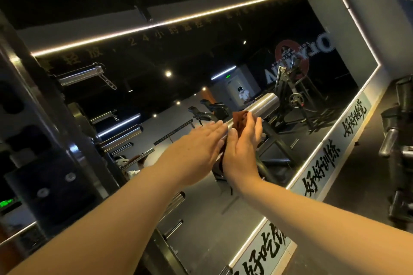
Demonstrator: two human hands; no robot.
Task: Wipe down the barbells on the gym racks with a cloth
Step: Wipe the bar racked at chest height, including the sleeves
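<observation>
Rust-brown cloth (240,121) — wrapped round barbell (266,102).

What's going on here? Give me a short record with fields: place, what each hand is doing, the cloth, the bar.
place: dim gym, facing a wall mirror edged with a light strip
bar: shiny steel barbell sleeve, angled up to the right
cloth: brown cloth, wrapped against the bar
right hand: right hand presses the cloth onto the bar, fingers curled round it
left hand: left hand held flat and open beside the bar, holding nothing
rack: dark rack at left, with more bars stored on it
</observation>
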